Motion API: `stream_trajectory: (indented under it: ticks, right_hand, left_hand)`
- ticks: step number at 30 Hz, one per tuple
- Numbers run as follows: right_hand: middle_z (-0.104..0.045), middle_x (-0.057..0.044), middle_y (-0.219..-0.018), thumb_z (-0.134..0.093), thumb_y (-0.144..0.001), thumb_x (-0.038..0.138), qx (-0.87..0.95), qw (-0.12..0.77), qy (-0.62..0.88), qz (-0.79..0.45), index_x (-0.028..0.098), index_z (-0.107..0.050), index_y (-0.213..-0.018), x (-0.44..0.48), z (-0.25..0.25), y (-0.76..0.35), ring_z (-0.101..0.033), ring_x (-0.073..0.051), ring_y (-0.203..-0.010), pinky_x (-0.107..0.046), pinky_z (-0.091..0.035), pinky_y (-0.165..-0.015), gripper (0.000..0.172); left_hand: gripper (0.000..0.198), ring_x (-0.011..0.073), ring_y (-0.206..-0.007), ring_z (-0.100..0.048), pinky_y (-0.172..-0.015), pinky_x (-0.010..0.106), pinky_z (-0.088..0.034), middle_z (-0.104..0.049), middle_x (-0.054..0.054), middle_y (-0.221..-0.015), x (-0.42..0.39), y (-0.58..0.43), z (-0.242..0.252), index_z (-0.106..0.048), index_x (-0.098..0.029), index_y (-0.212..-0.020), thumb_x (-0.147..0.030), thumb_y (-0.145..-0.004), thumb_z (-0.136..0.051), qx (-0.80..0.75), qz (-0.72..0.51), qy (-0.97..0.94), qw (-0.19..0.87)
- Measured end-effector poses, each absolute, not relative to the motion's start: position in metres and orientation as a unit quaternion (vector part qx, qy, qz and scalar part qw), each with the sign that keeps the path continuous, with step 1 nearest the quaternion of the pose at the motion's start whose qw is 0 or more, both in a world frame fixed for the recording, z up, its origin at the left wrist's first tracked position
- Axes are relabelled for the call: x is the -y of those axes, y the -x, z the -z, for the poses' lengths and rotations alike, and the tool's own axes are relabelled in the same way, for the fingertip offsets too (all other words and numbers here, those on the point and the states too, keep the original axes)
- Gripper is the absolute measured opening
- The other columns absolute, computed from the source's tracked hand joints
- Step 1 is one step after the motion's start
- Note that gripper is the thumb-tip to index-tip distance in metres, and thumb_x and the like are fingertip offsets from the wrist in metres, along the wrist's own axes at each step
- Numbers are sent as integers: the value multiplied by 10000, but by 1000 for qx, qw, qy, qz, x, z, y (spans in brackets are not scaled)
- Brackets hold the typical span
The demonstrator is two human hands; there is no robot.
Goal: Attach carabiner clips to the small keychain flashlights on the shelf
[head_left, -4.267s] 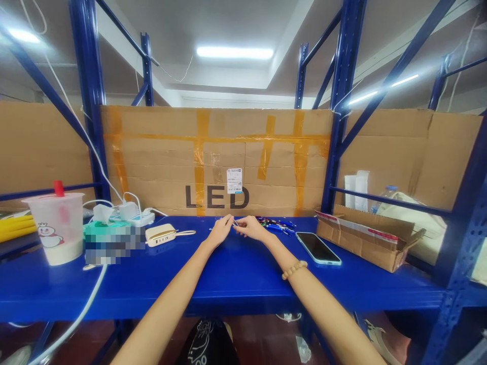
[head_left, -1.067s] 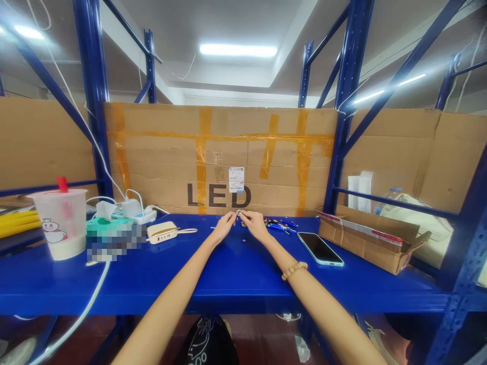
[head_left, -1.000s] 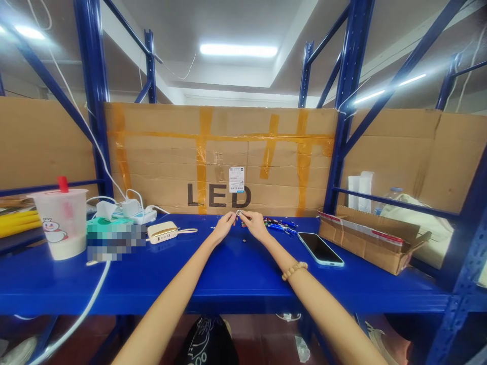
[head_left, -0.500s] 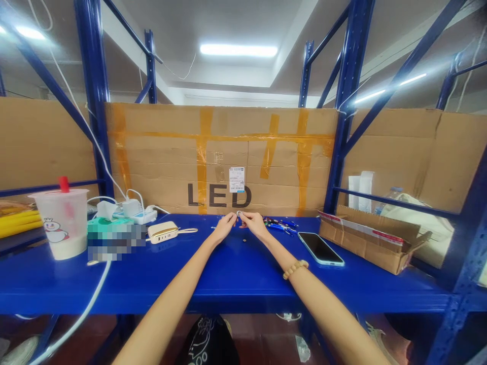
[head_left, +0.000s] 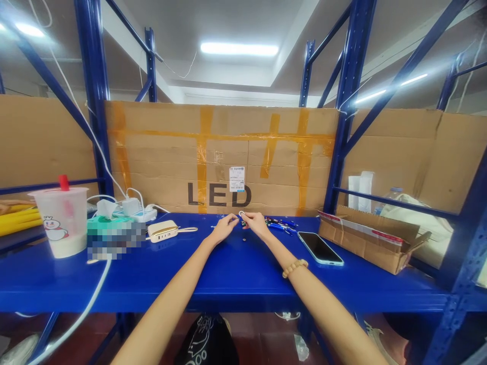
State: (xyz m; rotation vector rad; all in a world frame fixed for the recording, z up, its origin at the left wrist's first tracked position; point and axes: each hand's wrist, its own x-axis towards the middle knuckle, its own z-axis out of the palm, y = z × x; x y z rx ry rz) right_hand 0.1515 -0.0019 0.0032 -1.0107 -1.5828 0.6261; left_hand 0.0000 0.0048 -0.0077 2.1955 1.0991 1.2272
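Observation:
My right hand (head_left: 255, 225) pinches a small whitish ring-shaped piece (head_left: 241, 214) between thumb and fingertips, near the back of the blue table (head_left: 243, 276). Just left of it, my left hand (head_left: 225, 227) has its fingers bent and drawn together, a small gap away from the piece. Whatever lies between those left fingertips is too small to make out. Beside my right hand is a loose pile of pens (head_left: 280, 224), mostly blue and dark. A tiny dark round piece (head_left: 244, 240) rests on the tabletop in front of my hands.
Right of the pens lie a phone (head_left: 320, 248) and an open cardboard box (head_left: 365, 243). To the left are a cream power bank (head_left: 163, 231), a power strip (head_left: 144, 217) with cables, and a lidded drink cup (head_left: 63, 223). A cardboard sheet (head_left: 163, 157) walls off the back.
My hands have moved slightly apart. The ring-shaped piece, between both hands before, is now in my right hand only, and my left fingertips have drawn back to the left.

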Motion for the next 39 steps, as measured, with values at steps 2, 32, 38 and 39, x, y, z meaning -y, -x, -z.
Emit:
stream_trajectory:
  ticks: [2,32,38,39]
  right_hand:
    - [-481,12,-451,-591,-696,441,685,511,465,-234,141,-587,-485,-1,1,-156,-530,-110,-420,-223,-503,-421,367]
    - [-716,-70,-796,-609,-648,109,817,344,411,-211,129,-714,-821,-1,12,-147,-666,-179,-727,-291,-533,-723,203]
    - [-702,-95,-921,-568,-704,125,835,334,400,-174,119,-694,-946,-5,16,-144,-661,-193,-828,-303,-508,-804,273]
    - [-704,-92,-914,-567,-709,127,836,333,401,-172,123,-694,-945,-5,16,-145,-660,-191,-823,-304,-509,-799,268]
  left_hand:
    - [171,151,-660,-517,-661,263,-402,-554,-21,-644,-8,2,8,-573,-198,-799,-330,-780,-465,-414,-472,-750,205]
    - [180,279,-1021,-520,-840,394,-347,-612,109,-1022,-10,26,15,-657,-229,-899,-291,-807,-515,-602,-244,-760,10]
    - [110,283,-1008,-543,-850,393,-362,-648,80,-963,-15,27,18,-677,-228,-808,-251,-740,-594,-597,-291,-745,56]
    - [91,280,-1006,-548,-859,389,-363,-659,73,-944,-16,26,18,-678,-224,-781,-223,-720,-610,-592,-313,-739,76]
